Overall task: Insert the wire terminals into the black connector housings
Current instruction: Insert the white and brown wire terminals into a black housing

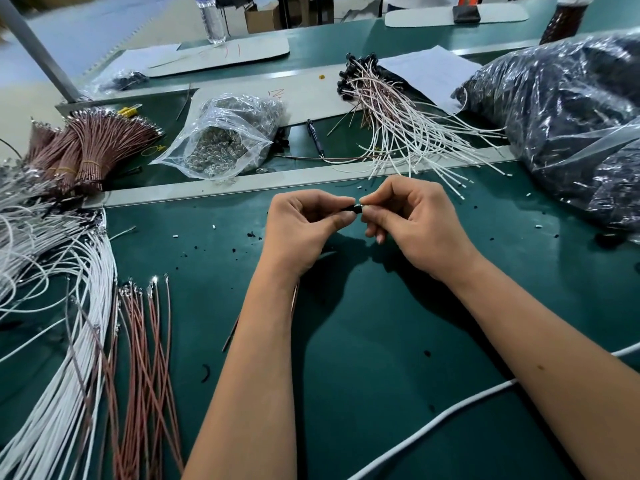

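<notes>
two hands, left hand (pixel 304 230) and right hand (pixel 412 223), each pinch one black connector housing (pixel 354 207) between them.

Small black connector housing (pixel 355 207) pinched betw my fingertips, above green mat. Loose brown wires (pixel 145 341) w/ metal terminals lie at my left; white wires (pixel 69 358) beside them.

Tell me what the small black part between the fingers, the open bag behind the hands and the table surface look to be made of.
Black connector housing: probably moulded plastic, matte black. Open bag: thin clear plastic film, glossy and crinkled, holding small silvery, likely metal, pieces. Table surface: smooth green mat, perhaps rubber or vinyl, faintly sheened.
</notes>
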